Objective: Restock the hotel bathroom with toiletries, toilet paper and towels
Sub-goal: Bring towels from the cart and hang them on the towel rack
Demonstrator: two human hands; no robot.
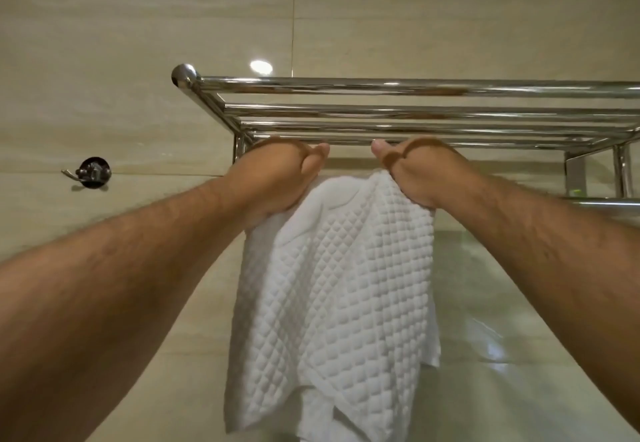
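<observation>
A white waffle-textured towel [332, 289] hangs down in front of the beige tiled wall, just under a chrome towel rack [381, 109] with several bars. My left hand [277, 175] grips the towel's upper left edge. My right hand [419, 168] grips its upper right edge. Both hands are raised close under the rack's front bar, thumbs pointing toward each other. Whether the towel lies over the lower rail is hidden behind my hands.
A dark metal wall hook [91, 172] is fixed to the tiles at the left. The rack's lower rail [602, 203] and bracket show at the right. A ceiling light reflects on the glossy wall tile [138, 26].
</observation>
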